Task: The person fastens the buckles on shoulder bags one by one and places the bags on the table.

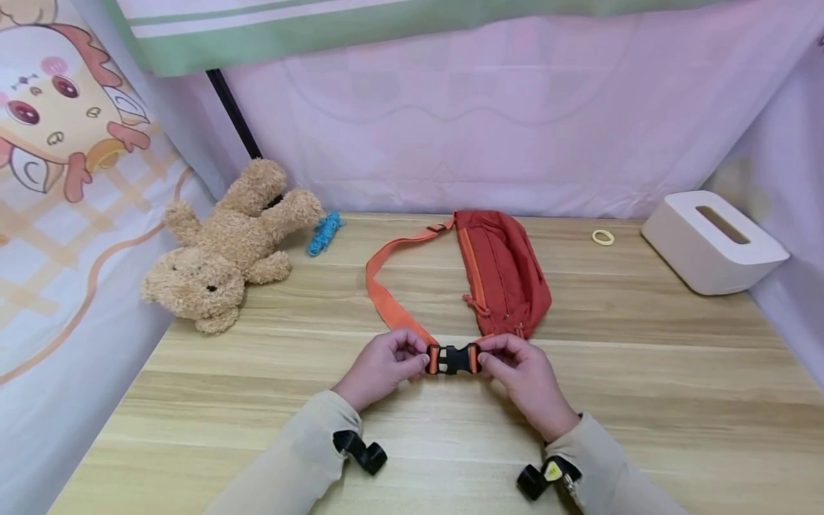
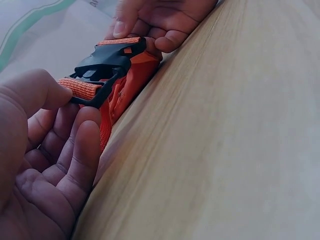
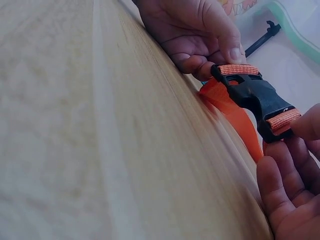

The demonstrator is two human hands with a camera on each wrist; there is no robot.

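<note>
nearest the camera, at about six o'clock on the wooden table [image 1: 644, 372], the left hand [image 1: 380, 366] and the right hand [image 1: 524, 375] met over the black buckle [image 1: 453, 359]. the left thumb and fingers [image 2: 82, 142] pinched the orange webbing at the buckle's nine o'clock end; the right thumb and fingers [image 3: 280, 182] pinched the webbing at its three o'clock end. both grips were curled closed on the buckle ends, not spread.

the two halves looked joined into one black piece with no gap showing, so the fastening seemed done or all but done; whether the catch had fully seated could not be told. what seemed left was letting go.

beyond, the orange strap [image 1: 386, 286] looped from the buckle toward ten o'clock and back to the red waist bag [image 1: 505, 275], lying flat at twelve o'clock. farther out lay a teddy bear [image 1: 225, 250] at ten o'clock, a blue hair tie [image 1: 324, 232] beside it, a yellow ring [image 1: 602, 237] at one o'clock and a white tissue box [image 1: 711, 243] at two o'clock.
</note>
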